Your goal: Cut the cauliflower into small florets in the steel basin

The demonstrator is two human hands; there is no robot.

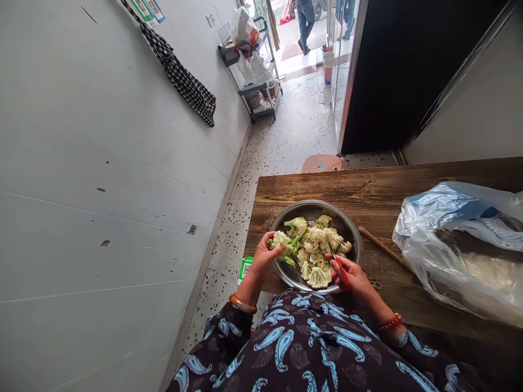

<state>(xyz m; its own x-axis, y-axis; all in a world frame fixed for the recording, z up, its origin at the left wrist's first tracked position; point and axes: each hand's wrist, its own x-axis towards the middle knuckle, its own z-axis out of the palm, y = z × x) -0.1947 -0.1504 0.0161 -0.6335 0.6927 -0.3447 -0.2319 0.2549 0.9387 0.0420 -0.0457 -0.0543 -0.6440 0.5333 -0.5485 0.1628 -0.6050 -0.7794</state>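
Observation:
A round metal bowl [354,231] stands near the table's front edge, holding several cut cauliflower florets [316,242]. At its left rim my left hand [265,255] is closed around a cauliflower piece [281,239] with green stems that point right, over the bowl. My right hand [350,274] grips red-handled scissors [341,269] above the bowl's right side. Their dark blades point up and away over the florets, apart from the piece in my left hand. Fingers cover part of the scissors' handles.
The bowl rests on a dark wooden table [286,188]. Thin wooden sticks [384,247] lie right of it, beside a large clear plastic bag [433,218]. A pink stool [321,163] is beyond the table. A trolley [255,87] stands by the wall; a person [305,24] is outside the doorway.

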